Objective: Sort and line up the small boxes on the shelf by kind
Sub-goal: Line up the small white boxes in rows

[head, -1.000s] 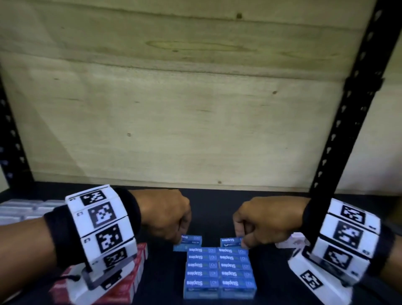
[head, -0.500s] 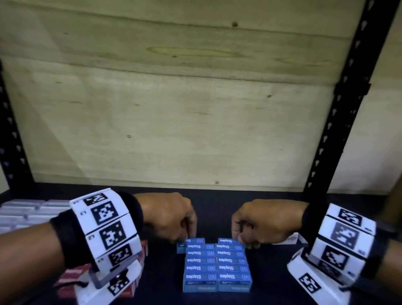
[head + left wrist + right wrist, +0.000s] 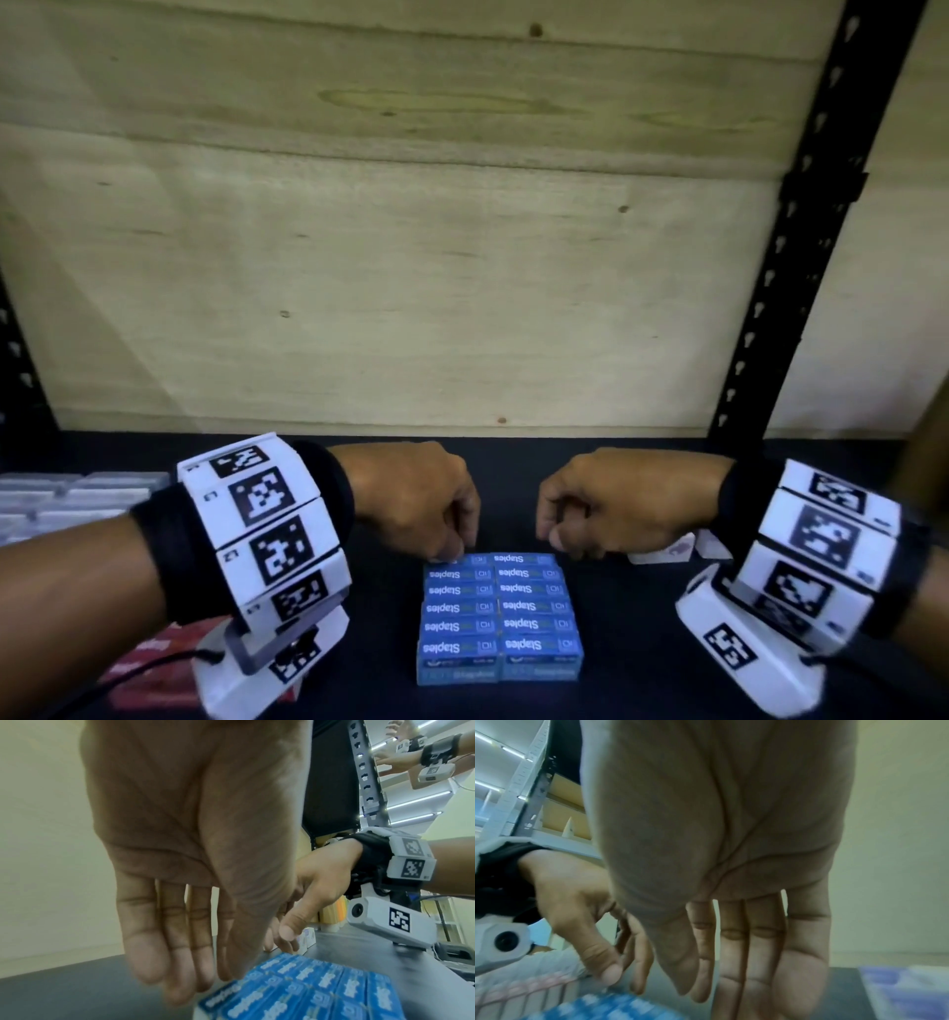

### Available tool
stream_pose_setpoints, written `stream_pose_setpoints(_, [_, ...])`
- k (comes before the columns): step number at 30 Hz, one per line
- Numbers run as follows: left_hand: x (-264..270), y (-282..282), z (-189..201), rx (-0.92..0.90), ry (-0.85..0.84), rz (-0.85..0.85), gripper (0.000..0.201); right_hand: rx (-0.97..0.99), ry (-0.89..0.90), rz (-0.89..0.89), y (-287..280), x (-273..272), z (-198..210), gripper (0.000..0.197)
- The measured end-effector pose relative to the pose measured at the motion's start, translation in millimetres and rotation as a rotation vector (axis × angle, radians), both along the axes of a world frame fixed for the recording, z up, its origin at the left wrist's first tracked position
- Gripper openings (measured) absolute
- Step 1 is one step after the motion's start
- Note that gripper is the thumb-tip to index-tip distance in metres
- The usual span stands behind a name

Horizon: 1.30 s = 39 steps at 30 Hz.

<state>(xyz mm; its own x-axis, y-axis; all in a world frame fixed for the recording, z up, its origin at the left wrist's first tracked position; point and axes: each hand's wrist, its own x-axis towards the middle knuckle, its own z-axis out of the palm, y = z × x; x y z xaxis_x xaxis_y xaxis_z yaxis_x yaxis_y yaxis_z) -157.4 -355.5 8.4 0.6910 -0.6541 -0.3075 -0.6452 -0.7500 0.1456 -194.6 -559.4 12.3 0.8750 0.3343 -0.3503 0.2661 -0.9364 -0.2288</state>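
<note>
So, quick rundown from my remote feed:

Blue boxes: the blue staples boxes (image 3: 497, 616) sit on the dark shelf (image 3: 642, 668) in two tight columns, sides touching, labels facing up, near the front edge between my two wrists.

Left grip: my left hand (image 3: 416, 501) is at the back-left corner of the block, fingers (image 3: 164, 959) pointing down and relaxed, tips touching the rearmost box of the left column. Spread, not wrapped around anything, going by the left wrist view.

Right grip: my right hand (image 3: 611, 501) is at the back-right corner, fingers (image 3: 759, 963) hanging straight down just behind the right column. Loose, pinching nothing. Can't tell if the tips actually touch the box.

Red boxes: a red pack (image 3: 154, 663) lies under my left wrist, mostly hidden.

Grey boxes: pale boxes (image 3: 67, 501) in rows at far left.

White boxes: a couple of small white ones (image 3: 667, 551) just right of my right hand.

Backdrop: plywood back panel (image 3: 411, 231), black slotted upright (image 3: 801, 231) on the right.
</note>
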Motion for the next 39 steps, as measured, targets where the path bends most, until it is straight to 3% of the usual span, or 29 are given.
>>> stream_pose_setpoints(5, [-1,-32,10,-0.035,-0.136,-0.052,0.019,-0.128,-0.126,-0.149,-50,-6,21,0.012])
stream_pose_setpoints(14, [-7,-125,11,-0.028,-0.214,-0.202,0.023,-0.316,-0.142,-0.338,-126,-26,18,0.018])
stream_pose_setpoints(19, [-5,-159,3,0.082,-0.225,-0.229,0.033,-0.351,-0.097,-0.323,-136,-26,1,0.029])
stream_pose_setpoints(26, [-11,-176,2,0.222,-0.248,-0.242,0.031,-0.338,-0.092,-0.307,-137,-18,-14,0.018])
stream_pose_setpoints(39, [-46,-156,0,0.224,-0.13,-0.306,0.028,-0.242,-0.077,-0.193,-134,-69,-12,0.01])
